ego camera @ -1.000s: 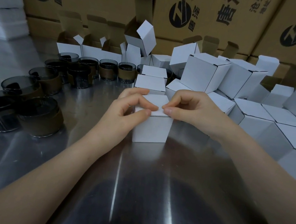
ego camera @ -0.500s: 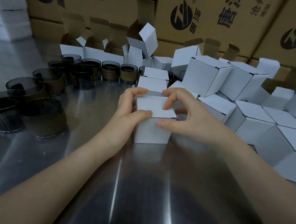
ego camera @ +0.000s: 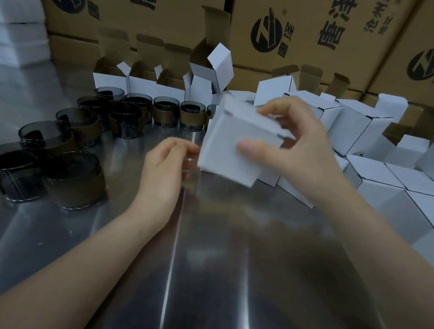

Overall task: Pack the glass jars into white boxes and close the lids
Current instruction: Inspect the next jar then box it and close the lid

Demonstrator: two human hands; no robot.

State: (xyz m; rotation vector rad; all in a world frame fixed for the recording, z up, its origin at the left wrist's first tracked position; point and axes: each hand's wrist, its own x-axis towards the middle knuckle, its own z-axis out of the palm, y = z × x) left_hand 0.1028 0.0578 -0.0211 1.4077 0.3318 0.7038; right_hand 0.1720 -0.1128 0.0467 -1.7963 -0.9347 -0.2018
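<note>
My right hand grips a closed white box and holds it tilted above the steel table, thumb on its near face and fingers over its top. Just left of the box, my left hand hovers with loosely curled fingers and holds nothing. Several dark glass jars with brown bands stand on the table to the left, in a curve running back to a row in front of open white boxes.
A pile of closed white boxes fills the right side of the table. Large brown cartons form a wall at the back. Stacked white flat material lies at the far left.
The box stood on the table with both hands on its lid. Now my right hand has lifted and tilted it up and to the right, and my left hand has let go.
</note>
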